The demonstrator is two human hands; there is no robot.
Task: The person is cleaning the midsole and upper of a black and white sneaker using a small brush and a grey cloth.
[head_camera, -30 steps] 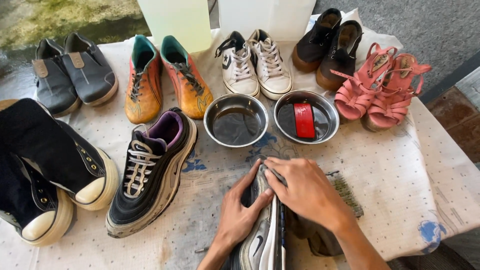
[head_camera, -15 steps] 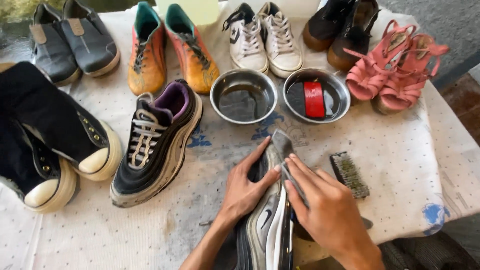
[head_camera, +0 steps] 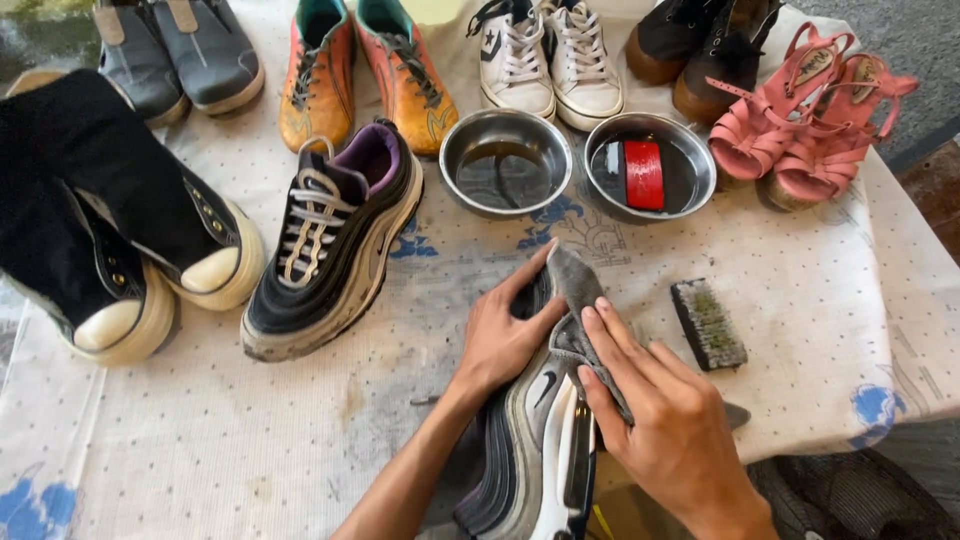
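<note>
Open cloth lies left of the hands. The dark sneaker [head_camera: 335, 240] blocks further left, two steel bowls [head_camera: 506, 162] ahead, scrub brush [head_camera: 708, 323] right.

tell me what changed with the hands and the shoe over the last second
The right hand drew back from the toe of the grey sneaker toward the person, dragging the grey cloth along its side and uncovering the brush. The left hand kept its grip on the sneaker's toe end. The two steel bowls and the other shoes appear unmoved; the camera tipped downward.
</note>
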